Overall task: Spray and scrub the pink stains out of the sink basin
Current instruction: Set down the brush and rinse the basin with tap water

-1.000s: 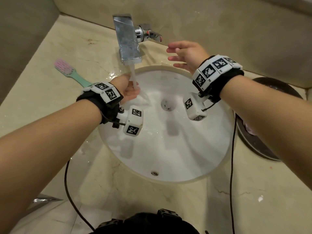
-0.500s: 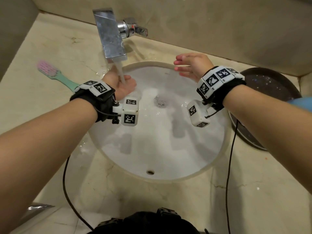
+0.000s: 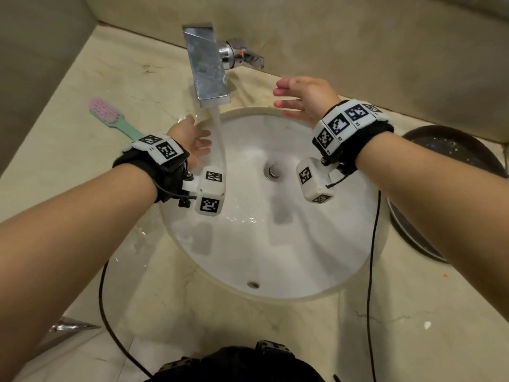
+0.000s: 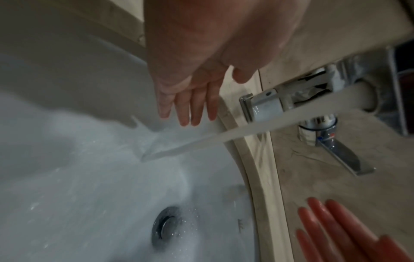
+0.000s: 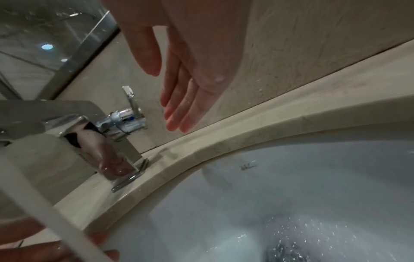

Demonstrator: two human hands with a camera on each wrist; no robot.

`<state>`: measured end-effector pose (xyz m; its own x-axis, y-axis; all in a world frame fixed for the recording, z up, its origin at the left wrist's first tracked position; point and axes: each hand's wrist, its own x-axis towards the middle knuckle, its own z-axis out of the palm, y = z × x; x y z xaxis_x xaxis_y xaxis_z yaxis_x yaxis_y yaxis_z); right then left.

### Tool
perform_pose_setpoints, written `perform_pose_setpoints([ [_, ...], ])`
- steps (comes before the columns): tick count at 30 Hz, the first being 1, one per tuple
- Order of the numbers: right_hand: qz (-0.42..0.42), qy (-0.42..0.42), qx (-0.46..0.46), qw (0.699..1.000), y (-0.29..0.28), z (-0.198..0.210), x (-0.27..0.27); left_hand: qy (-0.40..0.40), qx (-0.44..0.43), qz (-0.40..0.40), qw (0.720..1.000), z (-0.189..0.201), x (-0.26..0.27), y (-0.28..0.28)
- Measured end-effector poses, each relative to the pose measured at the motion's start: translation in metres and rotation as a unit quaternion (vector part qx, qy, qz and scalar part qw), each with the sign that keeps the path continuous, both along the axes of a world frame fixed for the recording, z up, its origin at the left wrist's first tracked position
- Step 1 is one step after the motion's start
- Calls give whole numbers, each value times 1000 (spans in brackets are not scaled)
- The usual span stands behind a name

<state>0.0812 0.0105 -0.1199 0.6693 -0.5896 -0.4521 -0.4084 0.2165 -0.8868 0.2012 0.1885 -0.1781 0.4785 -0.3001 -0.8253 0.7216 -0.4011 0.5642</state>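
The round white sink basin [image 3: 275, 244] is wet, with the drain [image 3: 272, 170] near its middle and no pink stain showing. Water [image 3: 219, 133] runs from the square chrome faucet [image 3: 206, 67] into the basin. My left hand [image 3: 192, 142] hangs open and empty just left of the stream, fingers straight [image 4: 190, 109]. My right hand [image 3: 300, 99] is open and empty above the basin's back right rim, below the lever handle [image 3: 248, 60], its wet fingers [image 5: 179, 109] held straight.
A green-handled brush with pink bristles [image 3: 110, 117] lies on the beige stone counter [image 3: 82, 161] left of the basin. A dark round dish [image 3: 451, 161] sits at the right. Black cables [image 3: 371, 257] hang from both wrists over the counter front.
My left hand has drawn out of the water stream to its left side. My right hand stays open near the faucet handle, a little higher than half a second ago.
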Motion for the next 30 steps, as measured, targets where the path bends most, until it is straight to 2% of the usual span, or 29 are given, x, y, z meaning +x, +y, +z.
perform_pose_setpoints([
  [8,-4,39,33,999,25,-19,11,1,-24,-20,1000,8,4,27],
  [10,-29,29,11,999,27,-19,19,-4,-17,-12,1000,7,9,36],
  [14,-51,21,-94,994,20,-18,40,-13,-12,16,1000,5,17,52],
  [20,-14,-18,-80,997,24,-28,57,-10,-22,23,999,3,16,55],
  [30,-15,-18,-156,988,24,-30,50,-10,-33,10,999,5,13,48],
])
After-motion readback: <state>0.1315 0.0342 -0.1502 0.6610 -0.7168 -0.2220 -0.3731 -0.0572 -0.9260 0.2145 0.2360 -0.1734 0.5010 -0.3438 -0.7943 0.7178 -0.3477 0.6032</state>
